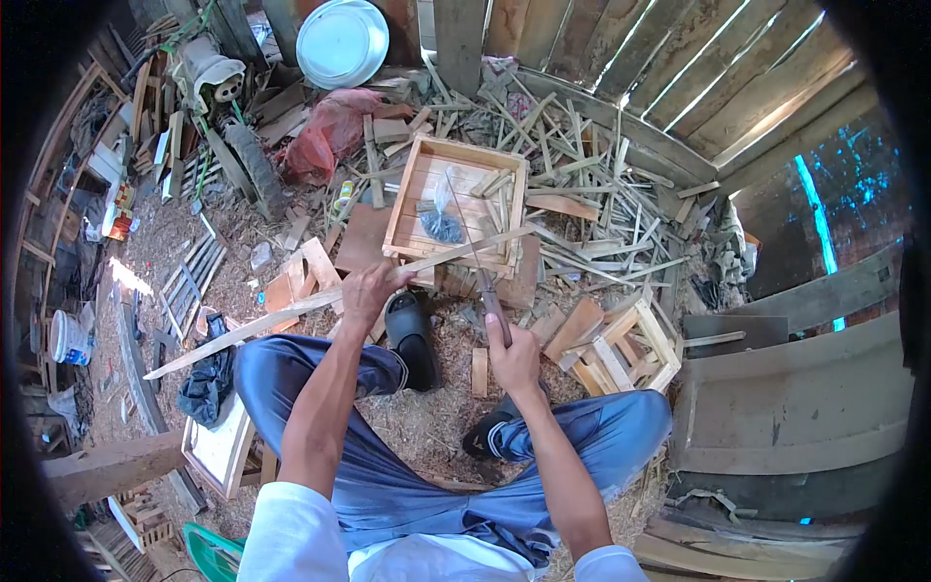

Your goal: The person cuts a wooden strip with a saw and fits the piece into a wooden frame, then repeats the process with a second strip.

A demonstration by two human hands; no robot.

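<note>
My left hand (367, 296) is closed round a long, pale wooden strip (262, 323), which slants from the lower left up to the right. In my right hand (516, 361) is the brown handle of a knife (487, 288) with a long, narrow blade. The blade points away from me and crosses the strip near its right end. Just beyond both hands lies a shallow wooden tray (393, 225). A clear plastic bag with small dark pieces (441, 223) and several short sticks (498, 184) lie in it.
Scattered wood strips (601, 218) cover the ground behind and right of the tray. A small wooden frame (630, 344) stands near my right knee. A red plastic bag (330, 131), a white basin (342, 44) and a plank wall (698, 68) are at the back.
</note>
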